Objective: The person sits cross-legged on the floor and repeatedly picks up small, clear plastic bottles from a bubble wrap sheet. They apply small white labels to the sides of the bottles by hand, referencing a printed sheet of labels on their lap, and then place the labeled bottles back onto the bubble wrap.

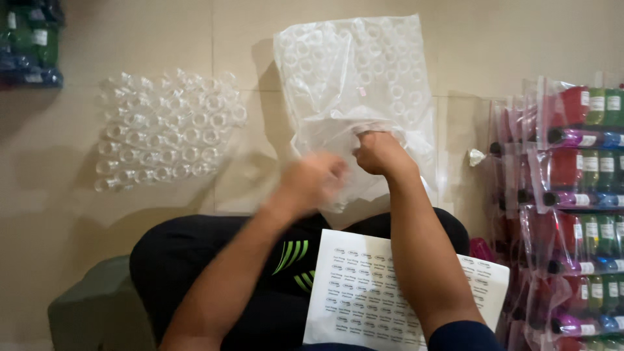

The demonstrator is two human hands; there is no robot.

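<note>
The right hand [380,153] grips a clear plastic bag of small clear bottles [354,78] on the tiled floor [78,214]; the blurred left hand [312,182], beside it, cannot be read.

Home packing spot, floor-level: beige tiled floor [130,39] as work surface; rows of small clear empty bottles [166,133]; stacked clear bags of coloured bottles [572,195]; white sheet of oval stickers [364,292].

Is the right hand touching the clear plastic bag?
Touching. The head view shows the right hand closed on a bunched fold of the clear plastic bag, the film gathered in its fist with no gap.
</note>
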